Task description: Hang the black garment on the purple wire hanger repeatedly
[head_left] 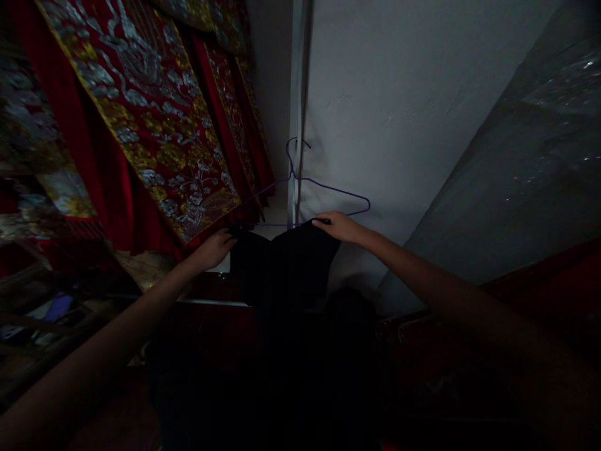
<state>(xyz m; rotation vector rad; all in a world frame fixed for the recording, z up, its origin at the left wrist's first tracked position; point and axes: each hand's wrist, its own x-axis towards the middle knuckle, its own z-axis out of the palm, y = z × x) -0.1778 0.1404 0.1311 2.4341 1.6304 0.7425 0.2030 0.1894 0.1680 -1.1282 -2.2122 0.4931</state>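
A black garment (286,269) hangs down in front of me; its lower part fades into the dark, so its exact kind does not show. My left hand (216,249) pinches its upper left corner. On the other side my right hand (339,227) grips its top edge, thumb and fingers closed over the cloth. Just behind and above the garment is a thin purple wire hanger (328,187), its hook pointing up near a pale vertical post. The hanger's lower bar runs close along the garment's top edge; whether the cloth is looped over it I cannot tell.
Red embroidered cloths (141,94) with gold and silver patterns hang at the left. A pale vertical post (297,75) stands beside the grey wall (385,94). Shiny plastic sheeting (530,144) slants across the right. At the lower left lies dim clutter with a blue item (59,305).
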